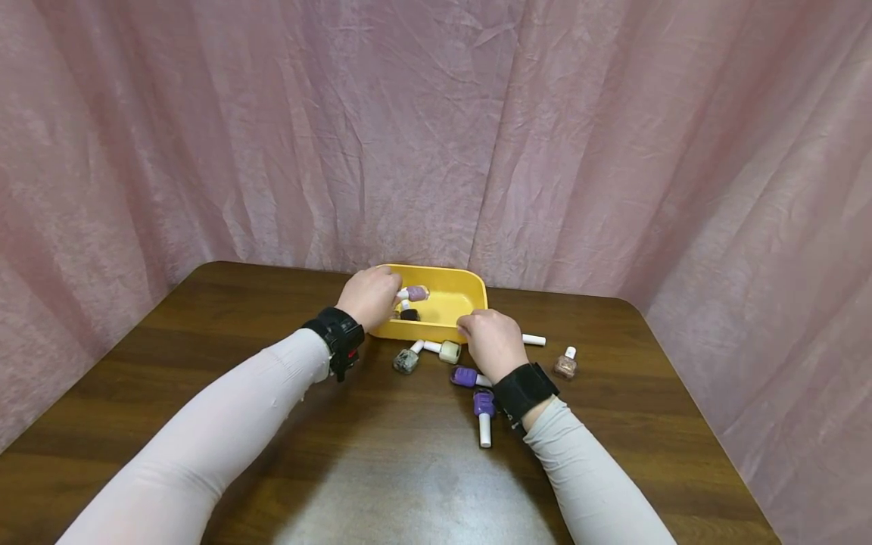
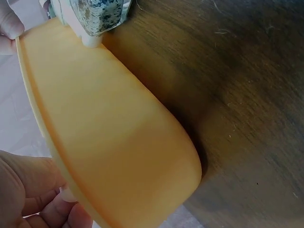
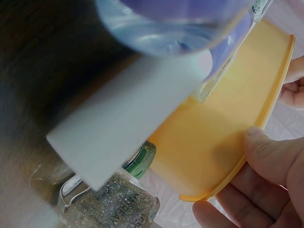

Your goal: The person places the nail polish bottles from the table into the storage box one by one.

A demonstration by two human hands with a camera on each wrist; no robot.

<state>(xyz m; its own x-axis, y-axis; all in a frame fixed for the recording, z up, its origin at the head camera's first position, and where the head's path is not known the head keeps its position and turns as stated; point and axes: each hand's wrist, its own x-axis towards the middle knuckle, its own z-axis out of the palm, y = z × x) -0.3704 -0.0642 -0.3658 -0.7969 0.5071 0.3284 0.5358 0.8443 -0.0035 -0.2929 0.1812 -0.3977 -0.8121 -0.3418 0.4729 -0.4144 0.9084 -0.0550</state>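
Over the left part of a yellow tray [image 1: 425, 331], my left hand [image 1: 371, 294] pinches a lilac nail polish bottle [image 1: 418, 293] by its white cap, the bottle lying sideways in the air. My right hand [image 1: 492, 342] grips the tray's near right rim; in the right wrist view its thumb [image 3: 266, 149] presses the rim from the near side. Inside the tray, below the left hand, is a dark nail polish bottle [image 1: 410, 314] with a white cap. From the left wrist, the held bottle is mostly hidden behind the tray wall and fingers.
Along the tray's near side lie a speckled nail polish bottle [image 1: 406, 361] and a cream one [image 1: 450, 351]. Two purple bottles [image 1: 484, 405] lie by the right wrist. A glitter bottle [image 1: 565, 365] and a white cap [image 1: 534, 340] are farther right. A pink curtain [image 1: 436, 136] hangs behind.
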